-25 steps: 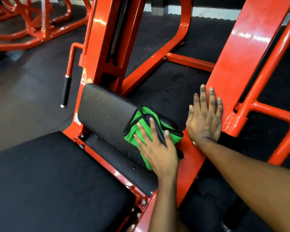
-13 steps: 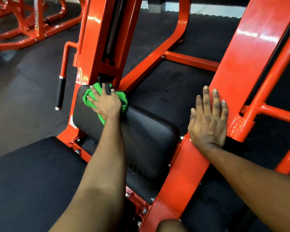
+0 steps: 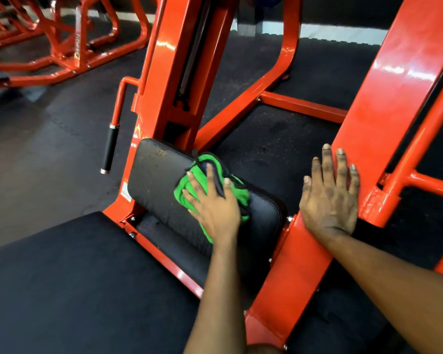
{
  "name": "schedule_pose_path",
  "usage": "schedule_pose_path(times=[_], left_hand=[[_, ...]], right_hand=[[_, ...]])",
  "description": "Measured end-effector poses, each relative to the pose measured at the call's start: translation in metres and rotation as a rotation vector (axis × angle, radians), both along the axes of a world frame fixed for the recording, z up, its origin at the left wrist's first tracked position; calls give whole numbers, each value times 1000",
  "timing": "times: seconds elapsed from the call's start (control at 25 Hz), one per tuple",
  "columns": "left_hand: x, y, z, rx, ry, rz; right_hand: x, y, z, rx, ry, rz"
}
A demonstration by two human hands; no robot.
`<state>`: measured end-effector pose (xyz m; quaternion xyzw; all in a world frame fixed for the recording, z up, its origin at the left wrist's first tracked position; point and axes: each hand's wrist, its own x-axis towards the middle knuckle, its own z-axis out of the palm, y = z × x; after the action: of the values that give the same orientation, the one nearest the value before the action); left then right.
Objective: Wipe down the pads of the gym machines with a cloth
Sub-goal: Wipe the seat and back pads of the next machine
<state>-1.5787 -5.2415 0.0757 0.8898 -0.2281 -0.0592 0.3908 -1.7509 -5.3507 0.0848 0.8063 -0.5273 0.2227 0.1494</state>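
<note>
We are pressing the green cloth (image 3: 239, 194) against the right half of the black pad (image 3: 154, 180) with our left hand (image 3: 215, 208), its grip wide with fingers spread over the cloth, while our right hand (image 3: 330, 198) is resting, grip wide and flat, on the orange beam (image 3: 394, 85) just to the right

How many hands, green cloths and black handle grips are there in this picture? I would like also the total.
hands: 2, the left hand and the right hand
green cloth: 1
black handle grip: 1
total: 4
</note>
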Motion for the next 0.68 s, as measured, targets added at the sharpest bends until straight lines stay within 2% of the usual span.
schedule_pose_path(times=[0.32, 0.4, 0.56, 0.68], left_hand=[[216, -49, 14, 114, -84, 112], [254, -45, 11, 67, -82, 117], [239, -23, -1, -84, -114, 144], [155, 6, -22, -197, -101, 148]], right_hand=[[1, -2, -3, -25, 60, -17], [2, -2, -3, -27, 76, -25], [2, -1, -3, -26, 89, -25], [3, 2, -2, -25, 89, -17]])
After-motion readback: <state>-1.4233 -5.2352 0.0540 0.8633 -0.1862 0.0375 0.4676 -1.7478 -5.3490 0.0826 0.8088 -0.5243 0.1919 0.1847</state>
